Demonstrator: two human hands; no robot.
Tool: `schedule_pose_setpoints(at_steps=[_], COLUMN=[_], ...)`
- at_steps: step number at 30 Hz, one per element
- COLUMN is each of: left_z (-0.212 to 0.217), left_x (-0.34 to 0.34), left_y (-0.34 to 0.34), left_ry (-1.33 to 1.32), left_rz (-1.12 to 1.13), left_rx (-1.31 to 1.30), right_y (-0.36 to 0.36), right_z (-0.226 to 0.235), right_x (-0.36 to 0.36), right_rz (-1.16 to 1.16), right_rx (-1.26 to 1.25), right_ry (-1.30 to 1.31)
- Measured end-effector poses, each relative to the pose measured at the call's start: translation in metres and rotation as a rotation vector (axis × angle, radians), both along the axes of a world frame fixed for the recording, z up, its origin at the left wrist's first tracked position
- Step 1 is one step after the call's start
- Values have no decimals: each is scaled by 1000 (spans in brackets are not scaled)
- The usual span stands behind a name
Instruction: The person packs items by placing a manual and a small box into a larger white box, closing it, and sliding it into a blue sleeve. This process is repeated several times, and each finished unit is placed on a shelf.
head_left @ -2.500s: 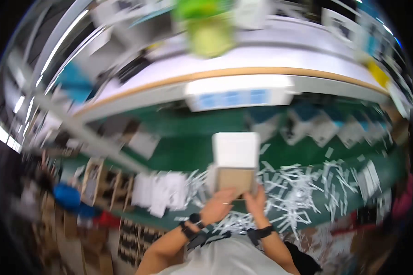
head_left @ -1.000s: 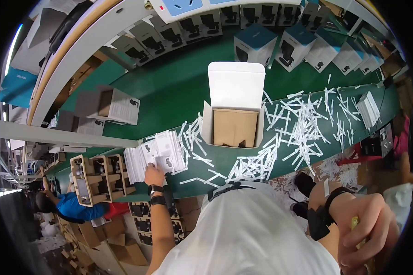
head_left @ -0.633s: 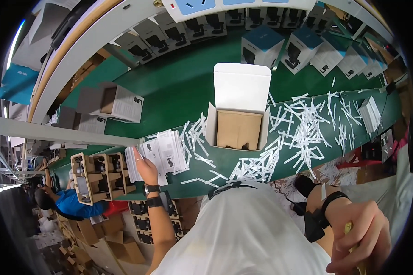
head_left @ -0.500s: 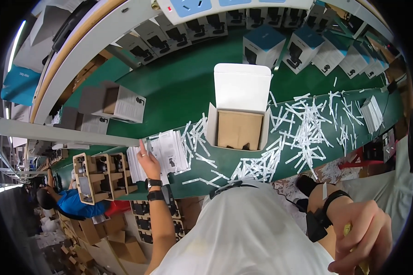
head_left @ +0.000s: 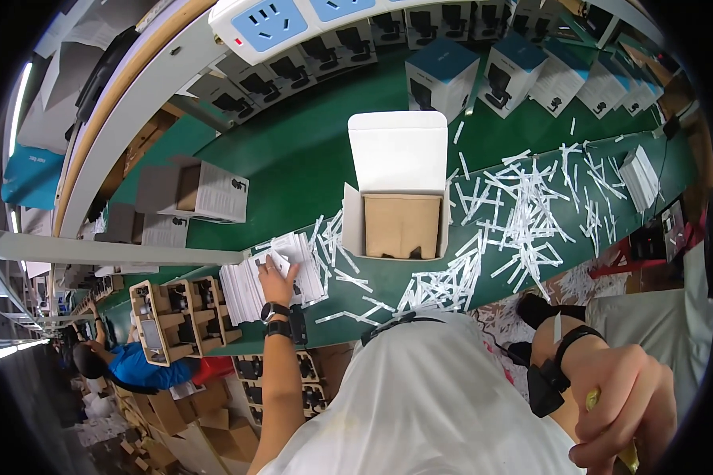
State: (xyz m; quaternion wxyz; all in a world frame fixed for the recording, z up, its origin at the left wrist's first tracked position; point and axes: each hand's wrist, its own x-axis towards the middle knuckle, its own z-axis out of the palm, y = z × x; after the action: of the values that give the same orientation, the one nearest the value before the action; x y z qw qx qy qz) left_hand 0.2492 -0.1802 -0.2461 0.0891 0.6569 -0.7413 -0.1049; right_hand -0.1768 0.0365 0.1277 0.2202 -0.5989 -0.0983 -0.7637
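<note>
My left hand (head_left: 276,281) rests on a spread pile of printed leaflets (head_left: 242,293), thumb and fingers apart on the top sheets. Whether it grips a single sheet does not show. My right hand (head_left: 626,404) is closed at the lower right, away from the table. A slim yellow thing (head_left: 592,399) pokes out of both ends of the fist; its kind is hidden. In front of me stands an open white carton (head_left: 398,150), its lid raised. A brown cardboard insert (head_left: 402,223) fills it.
Loose white paper strips (head_left: 531,210) lie right of the carton. Brown trays (head_left: 154,324) of black parts stand left of the leaflets. Printed boxes (head_left: 442,75) line the back, below a power strip (head_left: 269,28). A grey post (head_left: 111,249) crosses at left. A person in blue (head_left: 146,368) is beyond.
My left hand has come down and slightly right onto the leaflets, its fingers now over the top sheets. My right hand stays closed in nearly the same place. The view has shifted slightly.
</note>
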Motion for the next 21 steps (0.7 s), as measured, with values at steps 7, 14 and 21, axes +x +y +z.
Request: schedule_pose_setpoints(at_steps=[7, 14, 21], left_z=[39, 193, 242], left_x=[1, -76, -185], left_y=[-2, 21, 46], left_ry=[-106, 1057, 885], left_rz=[50, 29, -841], left_rx=[-130, -481, -596], right_y=[0, -7, 7], right_z=[-2, 4, 6], right_x=[1, -2, 1], right_rz=[-24, -70, -56], right_rx=[-22, 16, 158], right_ry=[36, 124, 189])
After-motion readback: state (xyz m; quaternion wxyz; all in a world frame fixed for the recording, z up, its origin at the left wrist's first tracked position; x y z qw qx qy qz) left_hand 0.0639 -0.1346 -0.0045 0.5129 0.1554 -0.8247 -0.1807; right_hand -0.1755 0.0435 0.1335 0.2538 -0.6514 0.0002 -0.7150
